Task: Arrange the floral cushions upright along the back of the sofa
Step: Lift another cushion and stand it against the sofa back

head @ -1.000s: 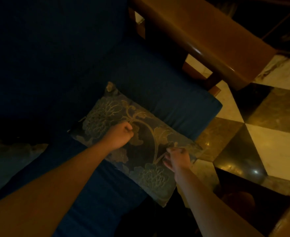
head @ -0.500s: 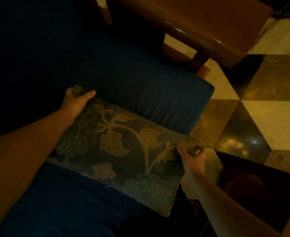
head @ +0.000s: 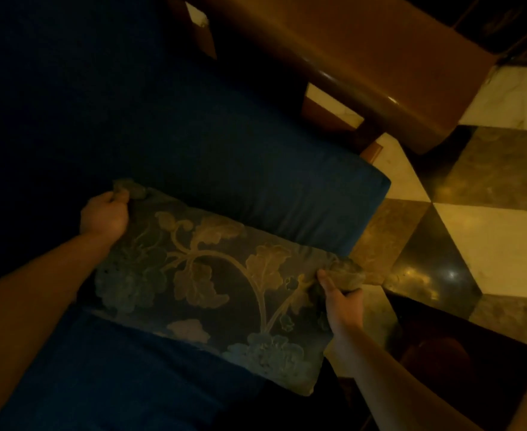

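Observation:
A dark floral cushion (head: 212, 281) with a pale vine and leaf pattern is held over the blue sofa seat (head: 256, 169), its near corner reaching past the seat's front edge. My left hand (head: 103, 214) grips its far left corner. My right hand (head: 343, 293) pinches its right corner near the seat's end. The sofa back (head: 38, 88) is a dark blue mass at the upper left, hard to make out in the dim light.
A wooden armrest (head: 364, 66) runs diagonally across the top right, past the seat's end. Beyond it lies a shiny checkered tile floor (head: 479, 237). A dark low shape (head: 442, 353) sits on the floor at the lower right.
My left hand went from the cushion's middle to its far left corner and closed on it. My right hand shifted to the right corner. The cushion now looks larger and closer.

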